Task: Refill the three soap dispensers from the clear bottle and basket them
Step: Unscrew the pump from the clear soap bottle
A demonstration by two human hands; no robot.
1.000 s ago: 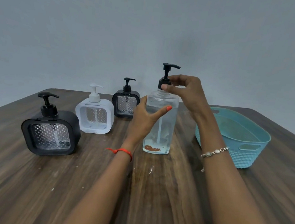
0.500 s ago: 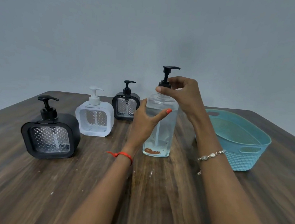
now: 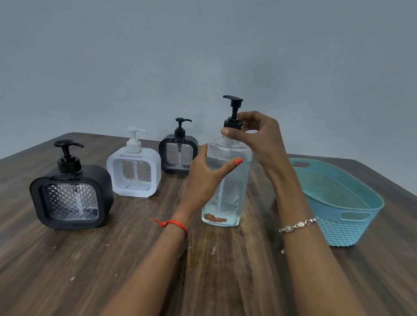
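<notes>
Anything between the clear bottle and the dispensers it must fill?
Nothing lies on the table between them. The clear bottle has its pump on, pinched by the right hand; the three dispensers have pumps on.

Black pump [image 3: 232, 109] on clear bottle [image 3: 236, 185] twisted by right hand [image 3: 259, 139], nozzle now pointing frame-left, earlier frame-right.

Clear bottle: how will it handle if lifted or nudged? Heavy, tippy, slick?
Probably heavy for its size: the clear bottle looks filled nearly to its shoulder. Likely tippy if pushed high, being tall on a narrow base; the left hand grips its body. Smooth walls may be slick; the right hand pinches the pump.
</notes>
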